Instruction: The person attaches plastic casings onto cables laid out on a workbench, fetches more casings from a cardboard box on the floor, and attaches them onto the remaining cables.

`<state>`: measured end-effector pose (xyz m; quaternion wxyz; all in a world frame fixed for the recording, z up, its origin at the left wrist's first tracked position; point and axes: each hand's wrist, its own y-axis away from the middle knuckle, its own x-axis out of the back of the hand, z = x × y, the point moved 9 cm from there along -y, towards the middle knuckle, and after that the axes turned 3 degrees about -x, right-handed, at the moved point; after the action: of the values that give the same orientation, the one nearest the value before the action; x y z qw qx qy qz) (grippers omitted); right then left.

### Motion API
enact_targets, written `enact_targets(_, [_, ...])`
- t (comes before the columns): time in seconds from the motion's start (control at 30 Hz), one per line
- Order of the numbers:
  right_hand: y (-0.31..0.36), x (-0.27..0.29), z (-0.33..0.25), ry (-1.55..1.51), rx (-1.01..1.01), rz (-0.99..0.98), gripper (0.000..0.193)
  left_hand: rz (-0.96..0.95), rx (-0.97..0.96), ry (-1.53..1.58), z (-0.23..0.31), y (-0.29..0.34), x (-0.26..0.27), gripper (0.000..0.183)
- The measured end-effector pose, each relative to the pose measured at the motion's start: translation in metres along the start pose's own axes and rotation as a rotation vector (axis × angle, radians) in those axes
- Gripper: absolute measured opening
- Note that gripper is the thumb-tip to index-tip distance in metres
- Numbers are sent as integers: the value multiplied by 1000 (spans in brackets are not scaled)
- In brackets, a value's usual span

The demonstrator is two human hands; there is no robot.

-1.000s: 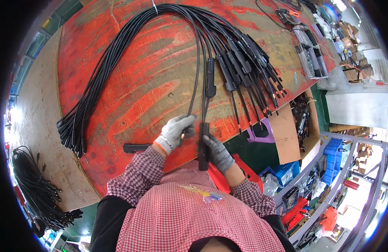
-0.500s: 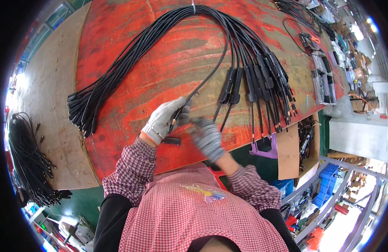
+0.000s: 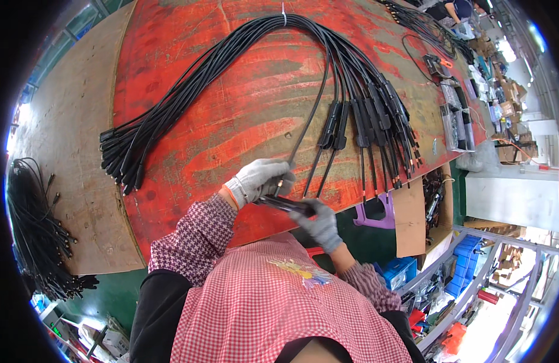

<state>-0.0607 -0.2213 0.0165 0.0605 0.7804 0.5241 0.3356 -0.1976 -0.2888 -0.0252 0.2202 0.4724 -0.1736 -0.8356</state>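
Observation:
My left hand point(image 3: 262, 179), in a grey-white glove, is closed on one black cable point(image 3: 311, 118) near its copper-coloured end. My right hand point(image 3: 320, 225), gloved in grey, grips a dark, narrow plastic piece point(image 3: 284, 204) just below that cable end; its far tip reaches under my left fingers, and I cannot tell whether the two touch. The held cable runs up into a large arched bundle of black cables point(image 3: 231, 45), tied with a white tie point(image 3: 284, 18). To the right, several cables carry black rectangular sleeves point(image 3: 363, 124) and end in bare copper-coloured tips.
The red worn tabletop point(image 3: 189, 163) meets a bare wooden board point(image 3: 68, 133) on the left. Another bundle of black cables point(image 3: 34, 218) hangs there. A purple stool point(image 3: 376, 213) and a cardboard box point(image 3: 411, 221) stand below the right edge; clear trays point(image 3: 458, 124) sit at the far right.
My right hand has picked up the dark plastic piece from the table and brought it beneath the cable end. My left hand has shifted right with the cable.

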Motion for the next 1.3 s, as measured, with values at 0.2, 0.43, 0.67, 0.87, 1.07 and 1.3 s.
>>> enact_targets(0.2, [41, 85, 38, -689, 131, 666, 12, -115, 195, -283, -43, -12, -28, 42])
enact_targets(0.43, [19, 6, 42, -323, -267, -4, 36, -123, 211, -389, -66, -36, -40, 39])
enact_targets(0.67, [-25, -7, 59, -903, -524, -35, 35, -118, 171, -90, -51, -68, -59, 26])
enact_targets(0.87, [-77, 9, 59, -1097, -423, -85, 35, -37, 64, -288, -17, -82, -62, 28])
enact_targets(1.07, [-169, 46, 57, -1074, -497, 38, 40, -35, 98, 137, -21, -76, -16, 39])
enact_targets(1.3, [-161, 155, 11, 183, -8, 741, 64, 78, 57, 4, -61, -63, 19, 38])
